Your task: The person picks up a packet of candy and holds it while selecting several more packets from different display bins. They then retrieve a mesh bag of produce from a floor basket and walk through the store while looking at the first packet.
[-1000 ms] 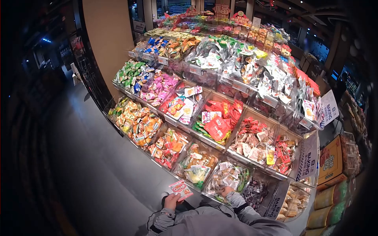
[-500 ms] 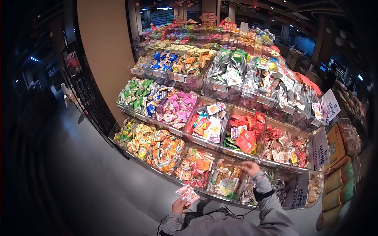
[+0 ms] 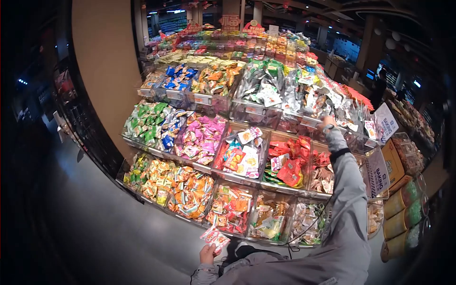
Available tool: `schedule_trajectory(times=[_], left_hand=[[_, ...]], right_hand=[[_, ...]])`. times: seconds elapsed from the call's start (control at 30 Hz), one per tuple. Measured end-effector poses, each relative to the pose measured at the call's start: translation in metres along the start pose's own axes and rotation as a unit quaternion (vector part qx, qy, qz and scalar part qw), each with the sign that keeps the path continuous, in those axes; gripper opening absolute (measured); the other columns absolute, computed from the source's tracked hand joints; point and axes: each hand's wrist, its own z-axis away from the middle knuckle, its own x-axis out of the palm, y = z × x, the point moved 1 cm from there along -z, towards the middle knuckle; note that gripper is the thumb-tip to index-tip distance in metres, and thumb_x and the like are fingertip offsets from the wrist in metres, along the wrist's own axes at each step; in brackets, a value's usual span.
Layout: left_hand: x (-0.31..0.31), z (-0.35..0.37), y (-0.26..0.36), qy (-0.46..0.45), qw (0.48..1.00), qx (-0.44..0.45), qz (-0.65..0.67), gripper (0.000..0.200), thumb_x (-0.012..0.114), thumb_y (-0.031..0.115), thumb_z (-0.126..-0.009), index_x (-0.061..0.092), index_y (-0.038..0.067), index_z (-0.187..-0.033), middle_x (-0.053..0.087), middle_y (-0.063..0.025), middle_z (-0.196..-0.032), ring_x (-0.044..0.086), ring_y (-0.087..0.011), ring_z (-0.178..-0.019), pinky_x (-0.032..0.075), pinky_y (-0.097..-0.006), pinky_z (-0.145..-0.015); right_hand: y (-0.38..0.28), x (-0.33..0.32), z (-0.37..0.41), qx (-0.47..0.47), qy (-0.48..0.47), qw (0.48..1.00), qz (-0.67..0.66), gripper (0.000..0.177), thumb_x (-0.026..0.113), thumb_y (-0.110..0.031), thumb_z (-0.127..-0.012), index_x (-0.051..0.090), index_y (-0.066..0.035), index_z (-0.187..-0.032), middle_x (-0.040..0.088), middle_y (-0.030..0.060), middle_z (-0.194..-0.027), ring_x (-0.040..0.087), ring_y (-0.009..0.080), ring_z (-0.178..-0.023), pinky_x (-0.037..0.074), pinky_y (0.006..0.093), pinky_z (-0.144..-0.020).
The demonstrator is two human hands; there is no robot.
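My left hand [image 3: 207, 254] is closed on a small pink and white snack packet [image 3: 215, 239] at the bottom, in front of the lowest row of bins. My right arm reaches up over the lower bins. At the front edge of the upper bins of silvery-white packets [image 3: 317, 100] is my right hand [image 3: 327, 123], its fingers bent and closed; what they hold, if anything, is too small to make out. A bin of red packets [image 3: 290, 171] lies below and left of it.
Tiered clear bins hold green [image 3: 148, 123], pink [image 3: 202, 137] and orange packets [image 3: 192, 192]. A tan pillar [image 3: 102, 76] stands at the left. BAKING signs [image 3: 378, 176], a cardboard box [image 3: 394, 164] and stacked jars [image 3: 401, 209] are at the right. Grey floor shows at the lower left.
My right hand has moved up and right, from the lowest bins to the upper row's edge. My left hand still holds the packet. The whole view has shifted slightly.
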Motion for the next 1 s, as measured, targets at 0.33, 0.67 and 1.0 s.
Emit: schedule_trajectory(times=[0.33,0.67,1.0], left_hand=[[0.018,-0.014,0.031,0.094,0.995,0.037,0.016,0.016,0.049,0.013,-0.078,0.045,0.001,-0.068,0.050,-0.0083,-0.058,0.048,-0.0145,-0.046,0.042,-0.0236,-0.044],[0.046,-0.039,0.035,0.070,0.996,0.047,-0.001,0.015,0.049,0.014,-0.078,0.047,0.000,-0.074,0.051,-0.0084,-0.060,0.048,-0.0141,-0.048,0.040,-0.0245,-0.045],[0.052,-0.046,0.029,0.091,0.995,0.043,-0.026,0.017,0.045,0.017,-0.080,0.048,0.000,-0.081,0.053,-0.0075,-0.063,0.050,-0.0144,-0.050,0.041,-0.0247,-0.046]], right_hand=[[-0.003,0.033,-0.062,0.007,0.031,0.999,-0.001,0.037,0.064,-0.018,-0.054,0.059,-0.014,-0.090,0.055,0.0148,-0.091,0.052,0.0269,-0.088,0.040,0.0318,-0.078],[0.007,0.053,-0.143,-0.015,0.121,0.979,-0.164,0.028,0.056,-0.027,-0.066,0.058,-0.003,-0.081,0.058,0.0110,-0.067,0.056,0.0207,-0.062,0.043,0.0314,-0.059],[-0.007,0.046,-0.160,-0.096,0.027,0.992,-0.071,0.034,0.060,-0.026,-0.061,0.057,-0.005,-0.087,0.057,0.0132,-0.082,0.055,0.0255,-0.077,0.042,0.0325,-0.068]])
